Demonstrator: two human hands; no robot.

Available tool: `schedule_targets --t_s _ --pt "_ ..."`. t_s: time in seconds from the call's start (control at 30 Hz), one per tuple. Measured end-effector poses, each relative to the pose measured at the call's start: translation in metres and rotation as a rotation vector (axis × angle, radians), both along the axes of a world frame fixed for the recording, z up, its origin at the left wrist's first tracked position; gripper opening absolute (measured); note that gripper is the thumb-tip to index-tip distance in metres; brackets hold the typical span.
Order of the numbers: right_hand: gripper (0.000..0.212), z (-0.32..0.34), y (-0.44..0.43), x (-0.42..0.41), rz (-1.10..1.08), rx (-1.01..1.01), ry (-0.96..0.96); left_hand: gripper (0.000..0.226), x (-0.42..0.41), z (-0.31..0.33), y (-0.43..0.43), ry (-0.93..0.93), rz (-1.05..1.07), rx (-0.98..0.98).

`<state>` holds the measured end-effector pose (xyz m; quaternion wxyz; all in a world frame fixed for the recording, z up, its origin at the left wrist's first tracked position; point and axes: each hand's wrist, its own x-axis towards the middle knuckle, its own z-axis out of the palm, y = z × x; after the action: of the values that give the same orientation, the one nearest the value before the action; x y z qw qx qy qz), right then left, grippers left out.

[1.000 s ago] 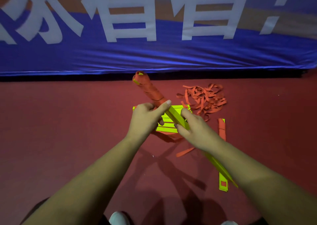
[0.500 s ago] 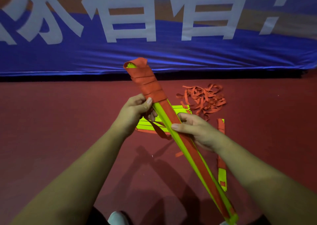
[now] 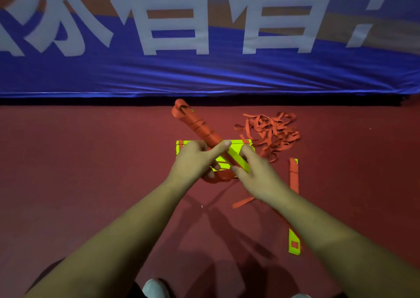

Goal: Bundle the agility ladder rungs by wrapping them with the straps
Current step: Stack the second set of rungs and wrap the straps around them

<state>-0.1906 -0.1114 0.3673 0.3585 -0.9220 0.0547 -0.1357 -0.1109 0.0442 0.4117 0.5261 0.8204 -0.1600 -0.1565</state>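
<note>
The left hand and right hand both had fingers curled round the rung bundle. The next strap turn wanted tension, overlapping the last, thumb pinning it.

**Banner lettering, only partly legible**

On my feed the only writing is on the blue banner hung behind the red floor. It carries large white Chinese characters whose tops are cut off by the frame edge. The two middle characters look alike, and I read each as 有. The left character is blurred and cropped, so I cannot tell what it is. At the right is a slanted white stroke, like an exclamation mark.
</note>
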Motion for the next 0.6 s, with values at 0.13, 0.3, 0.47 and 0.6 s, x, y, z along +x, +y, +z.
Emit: schedule_targets --t_s 0.13,0.3,0.47,0.6 --pt "0.028 0.005 0.002 0.0 -0.009 0.041 0.008 0.043 -0.001 0.0 -0.004 -0.007 0.127 -0.119" --pt "0.036 0.015 -0.003 0.004 0.139 0.472 0.187 0.027 0.011 0.012 0.006 0.029 0.001 -0.349" --pt "0.02 0.026 0.0 -0.008 0.38 0.903 0.392 0.011 0.021 0.018 0.025 0.016 -0.217 -0.51" --pt "0.027 0.033 0.0 -0.01 0.418 1.007 0.35 0.019 0.025 0.021 0.036 0.004 -0.301 -0.567"
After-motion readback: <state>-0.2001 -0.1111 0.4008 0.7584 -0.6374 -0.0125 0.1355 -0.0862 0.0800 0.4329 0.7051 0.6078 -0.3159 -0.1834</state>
